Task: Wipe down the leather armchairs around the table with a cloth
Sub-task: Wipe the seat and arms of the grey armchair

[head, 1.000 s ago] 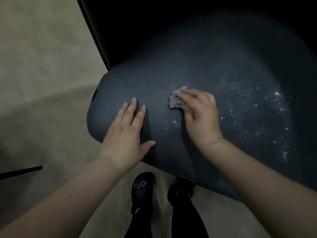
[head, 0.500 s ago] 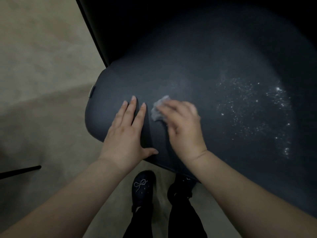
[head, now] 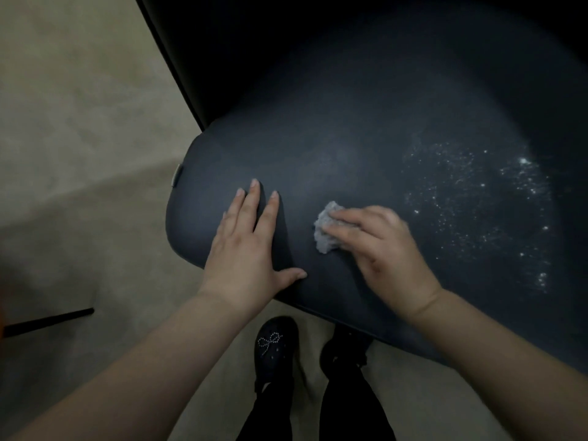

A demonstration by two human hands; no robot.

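Observation:
A dark leather armchair seat (head: 366, 148) fills most of the view. My left hand (head: 248, 246) lies flat on its front left part, fingers straight and spread. My right hand (head: 381, 246) holds a small crumpled grey cloth (head: 324, 232) under curled fingers and presses it on the seat just right of the left hand. The cloth sticks out past the fingertips; the rest is hidden under the hand. White specks (head: 483, 205) are scattered over the seat's right side.
The chair's dark backrest (head: 254, 43) rises at the top. Beige carpet (head: 79, 154) lies to the left. My black shoes (head: 275, 348) stand under the seat's front edge. A thin black bar (head: 47, 321) lies on the floor at the far left.
My right hand swept the cloth left toward the left hand, then back to the right. The left hand stayed flat in place.

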